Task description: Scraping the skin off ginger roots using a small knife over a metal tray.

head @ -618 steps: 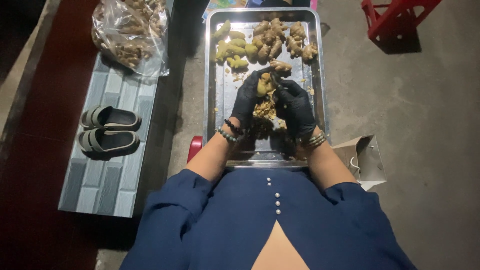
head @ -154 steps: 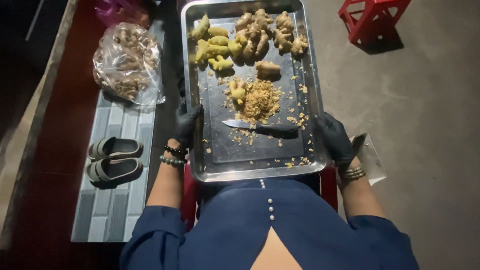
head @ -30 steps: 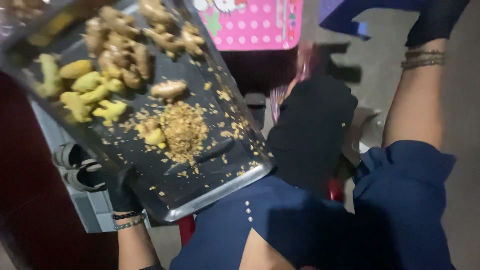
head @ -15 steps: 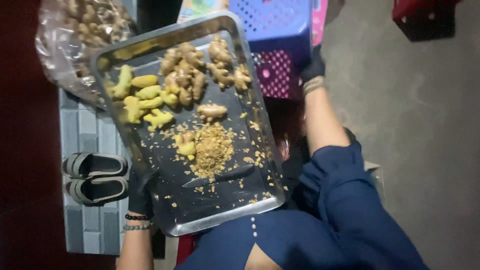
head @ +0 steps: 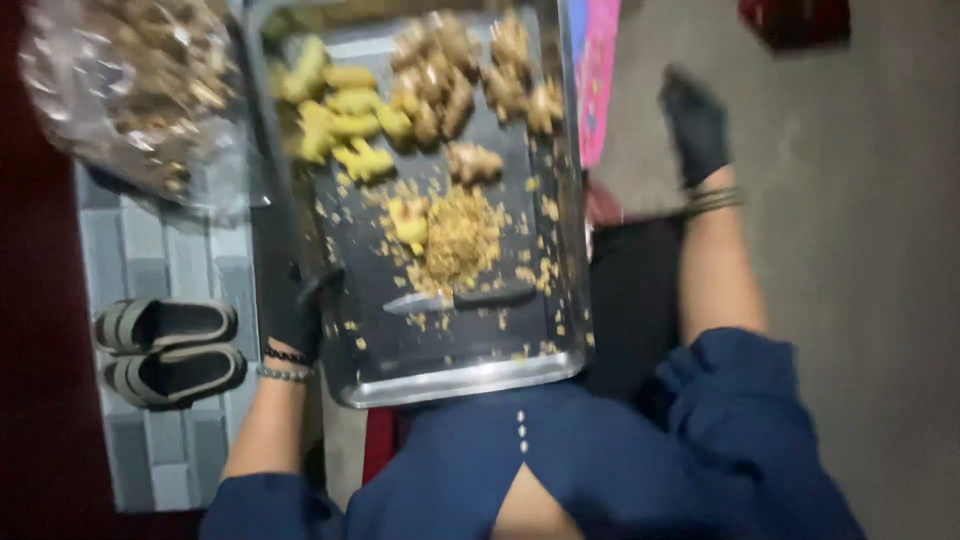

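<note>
In the head view, the left hand (head: 296, 312), in a black glove, has its grip closed on the left rim of the metal tray (head: 455, 372). The right hand (head: 697, 125), also gloved, is stretched out over the floor to the right of the tray; I cannot tell its grip because of blur. On the tray lie ginger pieces (head: 430, 85), a chopped pile (head: 460, 235) and a knife (head: 460, 298). A plastic bag (head: 130, 95) and sandals (head: 170, 350) lie to the left.

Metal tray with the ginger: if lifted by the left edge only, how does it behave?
The tray looks thin, rigid, probably light. The left hand grips one edge; load sits far end, so it likely tips. Loose peelings and the knife may slide.
</note>
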